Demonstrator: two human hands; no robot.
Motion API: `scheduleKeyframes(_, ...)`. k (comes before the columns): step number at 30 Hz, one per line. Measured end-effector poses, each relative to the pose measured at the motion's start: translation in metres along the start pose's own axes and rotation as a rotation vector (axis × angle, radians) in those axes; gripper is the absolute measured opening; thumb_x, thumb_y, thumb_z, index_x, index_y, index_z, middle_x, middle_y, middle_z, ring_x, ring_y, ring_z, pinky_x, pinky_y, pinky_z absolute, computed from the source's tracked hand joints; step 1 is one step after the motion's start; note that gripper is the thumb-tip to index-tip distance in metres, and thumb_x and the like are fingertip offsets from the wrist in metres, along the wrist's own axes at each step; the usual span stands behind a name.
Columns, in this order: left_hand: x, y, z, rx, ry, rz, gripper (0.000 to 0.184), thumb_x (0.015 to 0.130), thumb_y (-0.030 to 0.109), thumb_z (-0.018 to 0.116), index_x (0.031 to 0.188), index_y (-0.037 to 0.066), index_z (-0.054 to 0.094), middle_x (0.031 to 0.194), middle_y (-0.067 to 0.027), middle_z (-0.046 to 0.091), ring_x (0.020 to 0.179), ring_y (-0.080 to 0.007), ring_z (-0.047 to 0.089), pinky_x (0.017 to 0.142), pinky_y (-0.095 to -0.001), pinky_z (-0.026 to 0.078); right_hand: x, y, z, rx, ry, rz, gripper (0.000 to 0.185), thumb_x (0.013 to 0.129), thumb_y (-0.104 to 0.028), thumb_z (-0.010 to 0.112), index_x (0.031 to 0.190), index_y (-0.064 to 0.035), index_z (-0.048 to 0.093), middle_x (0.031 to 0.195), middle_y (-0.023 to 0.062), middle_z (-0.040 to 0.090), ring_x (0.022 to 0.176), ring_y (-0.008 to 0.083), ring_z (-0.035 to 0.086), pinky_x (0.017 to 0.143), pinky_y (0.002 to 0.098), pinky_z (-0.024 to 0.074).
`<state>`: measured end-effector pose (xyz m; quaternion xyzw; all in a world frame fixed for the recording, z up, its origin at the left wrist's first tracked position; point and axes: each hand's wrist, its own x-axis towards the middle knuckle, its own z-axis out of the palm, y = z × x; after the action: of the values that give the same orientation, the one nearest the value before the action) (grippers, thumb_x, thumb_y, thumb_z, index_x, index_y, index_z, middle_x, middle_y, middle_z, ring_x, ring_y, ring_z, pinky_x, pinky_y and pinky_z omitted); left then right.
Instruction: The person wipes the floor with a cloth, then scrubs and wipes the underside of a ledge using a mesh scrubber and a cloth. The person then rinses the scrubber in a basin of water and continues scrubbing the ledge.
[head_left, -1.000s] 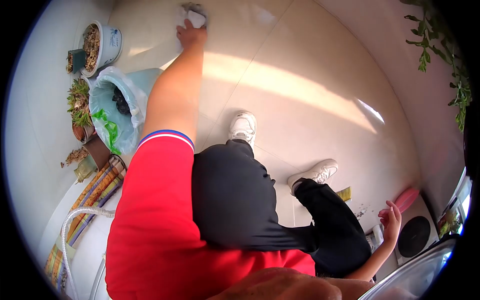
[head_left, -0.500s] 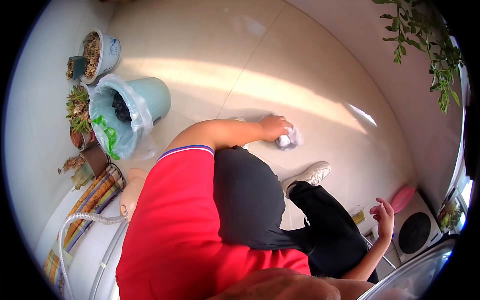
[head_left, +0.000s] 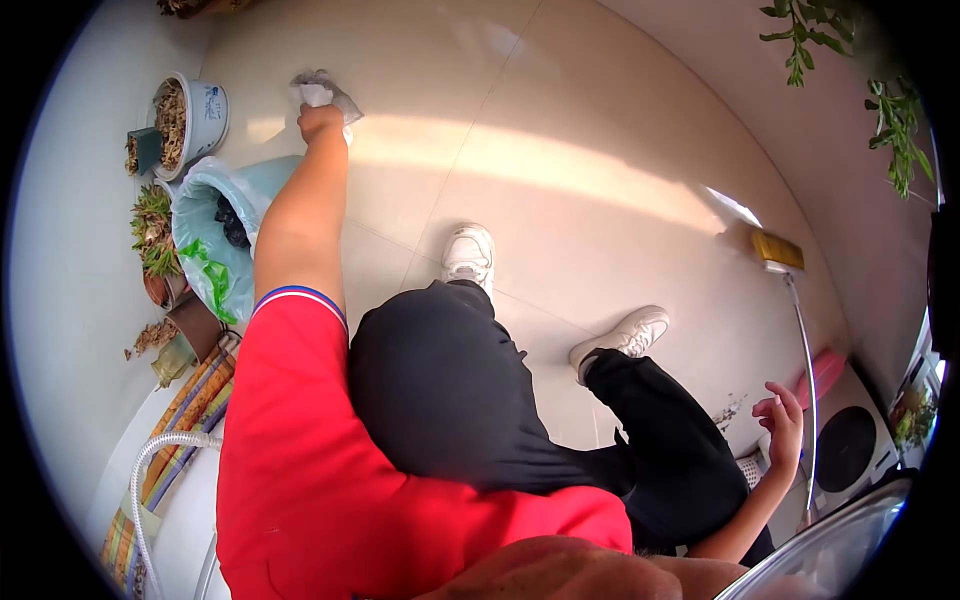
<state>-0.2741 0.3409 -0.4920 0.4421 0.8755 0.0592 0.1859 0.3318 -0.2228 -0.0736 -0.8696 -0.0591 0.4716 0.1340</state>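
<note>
Stretched out to the far left over the floor, my left hand (head_left: 320, 122) grips a crumpled, greyish see-through plastic bag (head_left: 345, 102) with something white in it. The bag is above the tiles, past the light-blue trash bin (head_left: 268, 182), which has a clear liner with black and green plastic inside. My forearm passes in front of the bin's side. My right hand (head_left: 783, 425) is low on the right with its fingers apart and loosely bent, holding nothing. Beside it runs the pole of a mop (head_left: 806, 345) with a yellow head (head_left: 777, 250).
Potted plants (head_left: 153, 225) and a white pot (head_left: 207, 115) line the left wall. My white shoes (head_left: 468, 255) stand on the tiled floor (head_left: 560, 230). A pale hose (head_left: 140, 490) and striped mat (head_left: 185, 400) lie lower left. Leafy stems (head_left: 895, 130) hang upper right.
My left hand has carried the plastic bag from near my feet to the far left beyond the bin. The mop's yellow head has swung outward, away from my right hand, which has barely moved.
</note>
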Motion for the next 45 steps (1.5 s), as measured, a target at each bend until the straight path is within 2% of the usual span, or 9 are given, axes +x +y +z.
scheduleKeyframes(3, -0.014, 0.037, 0.025, -0.060, -0.036, -0.097, 0.059, 0.088, 0.030, 0.054, 0.143, 0.009, 0.046, 0.152, -0.0258, 0.033, 0.132, -0.0474, 0.042, 0.107, -0.0514, 0.043, 0.006, 0.002, -0.005, 0.000, 0.010, 0.073, 0.031, 0.102, -0.017, 0.048, 0.127, -0.0051, 0.062, 0.082, 0.0012, 0.068, 0.078, 0.0088, 0.064, 0.067, 0.0215, 0.0437)
scheduleKeyframes(11, -0.107, 0.205, 0.162, 0.223, 0.131, 0.886, 0.062, 0.093, 0.042, 0.052, 0.148, 0.015, 0.045, 0.157, -0.0208, 0.034, 0.141, -0.0421, 0.034, 0.117, -0.0456, 0.029, 0.023, 0.011, -0.017, 0.052, 0.016, 0.114, 0.032, 0.103, -0.021, 0.048, 0.126, -0.0021, 0.060, 0.080, 0.0040, 0.068, 0.072, 0.0086, 0.062, 0.062, 0.0194, 0.0437)
scheduleKeyframes(15, -0.288, 0.210, 0.138, 0.142, -0.364, 1.353, 0.053, 0.095, 0.030, 0.060, 0.145, 0.019, 0.049, 0.158, -0.0108, 0.035, 0.146, -0.0335, 0.031, 0.119, -0.0453, 0.025, 0.020, -0.004, -0.013, 0.049, 0.001, 0.074, 0.034, 0.102, -0.021, 0.050, 0.128, -0.0014, 0.060, 0.081, 0.0037, 0.067, 0.072, 0.0084, 0.061, 0.065, 0.0201, 0.0448)
scheduleKeyframes(20, -0.389, 0.099, 0.134, -0.070, -1.125, 1.732, 0.038, 0.079, 0.002, 0.056, 0.113, 0.012, 0.071, 0.127, -0.0106, 0.065, 0.123, -0.0311, 0.056, 0.100, -0.0421, 0.048, 0.010, -0.014, -0.008, 0.020, -0.022, -0.049, 0.034, 0.101, -0.020, 0.050, 0.128, -0.0008, 0.060, 0.082, 0.0030, 0.067, 0.076, 0.0085, 0.062, 0.068, 0.0203, 0.0444)
scheduleKeyframes(22, -0.385, 0.077, 0.099, 0.034, -1.486, 1.301, 0.041, 0.077, 0.001, 0.057, 0.116, 0.009, 0.070, 0.116, -0.0146, 0.069, 0.113, -0.0336, 0.062, 0.098, -0.0423, 0.049, 0.008, -0.011, -0.010, 0.021, -0.026, -0.075, 0.034, 0.102, -0.020, 0.050, 0.128, -0.0009, 0.060, 0.082, 0.0028, 0.067, 0.077, 0.0087, 0.062, 0.068, 0.0203, 0.0444)
scheduleKeyframes(27, -0.279, 0.054, 0.022, -0.519, -0.609, 0.779, 0.032, 0.083, 0.012, 0.067, 0.115, 0.007, 0.067, 0.104, -0.0162, 0.070, 0.093, -0.0373, 0.067, 0.079, -0.0420, 0.054, -0.001, -0.013, -0.004, -0.022, -0.006, -0.130, 0.035, 0.102, -0.024, 0.051, 0.128, -0.0018, 0.060, 0.081, 0.0023, 0.067, 0.078, 0.0091, 0.062, 0.070, 0.0219, 0.0447)
scheduleKeyframes(32, -0.128, -0.029, -0.006, -0.044, 0.218, 0.703, 0.039, 0.087, 0.017, 0.064, 0.123, 0.003, 0.063, 0.133, -0.0176, 0.059, 0.118, -0.0368, 0.059, 0.099, -0.0427, 0.049, -0.005, -0.021, -0.001, -0.002, -0.007, -0.154, 0.036, 0.101, -0.024, 0.053, 0.128, -0.0023, 0.060, 0.082, 0.0023, 0.068, 0.078, 0.0090, 0.062, 0.070, 0.0220, 0.0449)
scheduleKeyframes(37, -0.042, -0.061, 0.025, -0.180, 0.098, 0.081, 0.049, 0.092, 0.025, 0.060, 0.136, 0.004, 0.056, 0.146, -0.0229, 0.046, 0.129, -0.0395, 0.051, 0.107, -0.0429, 0.043, 0.001, -0.010, 0.005, -0.055, -0.045, -0.066, 0.032, 0.101, -0.021, 0.051, 0.127, -0.0043, 0.061, 0.083, 0.0025, 0.069, 0.081, 0.0102, 0.064, 0.070, 0.0231, 0.0457)
scheduleKeyframes(45, -0.067, 0.122, 0.071, -0.210, -0.025, 0.431, 0.058, 0.092, 0.032, 0.057, 0.141, 0.003, 0.050, 0.153, -0.0261, 0.034, 0.137, -0.0455, 0.038, 0.114, -0.0478, 0.034, 0.012, 0.002, -0.007, 0.011, 0.008, 0.084, 0.030, 0.102, -0.018, 0.050, 0.125, -0.0039, 0.063, 0.083, 0.0030, 0.069, 0.079, 0.0106, 0.064, 0.070, 0.0235, 0.0460)
